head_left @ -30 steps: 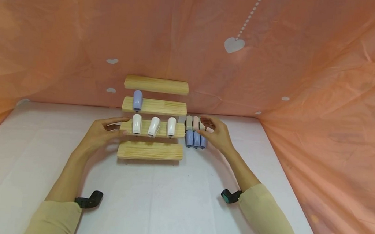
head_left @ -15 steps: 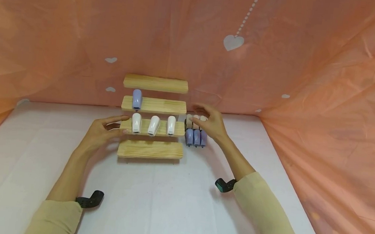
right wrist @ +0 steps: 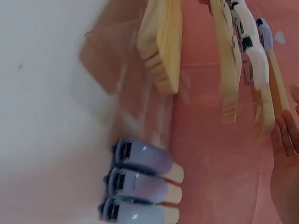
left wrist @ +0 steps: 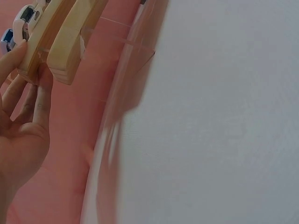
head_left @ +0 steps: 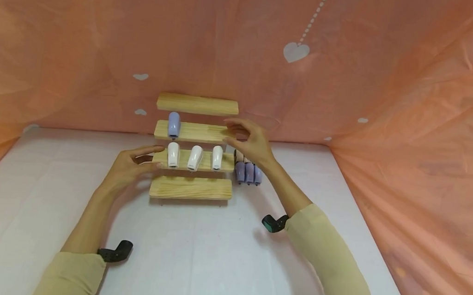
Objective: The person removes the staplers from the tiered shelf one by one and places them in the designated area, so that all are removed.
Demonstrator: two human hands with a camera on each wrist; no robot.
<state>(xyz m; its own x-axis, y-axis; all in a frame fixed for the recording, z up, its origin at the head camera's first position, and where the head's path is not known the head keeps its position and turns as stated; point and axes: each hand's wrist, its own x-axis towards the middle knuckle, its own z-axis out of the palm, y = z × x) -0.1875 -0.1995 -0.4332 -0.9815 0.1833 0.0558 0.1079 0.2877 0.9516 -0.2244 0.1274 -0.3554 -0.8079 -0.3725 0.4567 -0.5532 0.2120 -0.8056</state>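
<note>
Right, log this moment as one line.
left hand: grips third board from top; right hand: at second board, right end; three white staplers: third board; one purple stapler: second board

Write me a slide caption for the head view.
Left hand and right hand flank a wooden rack bearing one lavender stapler above three white staplers.

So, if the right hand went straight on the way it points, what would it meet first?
Probably the right end of the second wooden board from the top; depth is unclear, so the right hand may even be touching it.
</note>
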